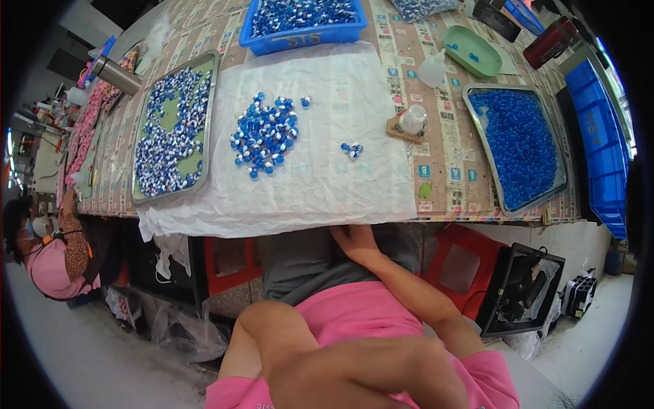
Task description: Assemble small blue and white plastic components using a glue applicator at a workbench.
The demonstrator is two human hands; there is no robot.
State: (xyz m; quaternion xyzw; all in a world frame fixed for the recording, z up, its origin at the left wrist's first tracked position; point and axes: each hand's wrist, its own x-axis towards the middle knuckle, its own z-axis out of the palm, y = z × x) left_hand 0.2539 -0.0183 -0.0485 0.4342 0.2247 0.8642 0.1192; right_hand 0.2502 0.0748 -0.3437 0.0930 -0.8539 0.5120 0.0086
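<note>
My left arm is bent, and my left hand (415, 368) is raised close in front of my pink shirt, large and smeared, with its fingers not made out. My right hand (354, 242) rests in my lap at the table's front edge; the edge hides most of its fingers. On the white cloth (340, 82) beyond it lies a loose heap of blue-and-white beads (266, 136). A small cluster of beads (352, 150) lies to the right of the heap, and a single bead (305, 102) sits near its upper right. Neither hand touches the beads.
Metal trays of blue-and-white beads (170, 136) and blue beads (518, 150) flank the cloth. A blue bin (303, 42) stands behind; a clear small jar (413, 119) and green dish (470, 51) are right. Red stools (470, 255) stand below. Another person (61, 266) sits far left.
</note>
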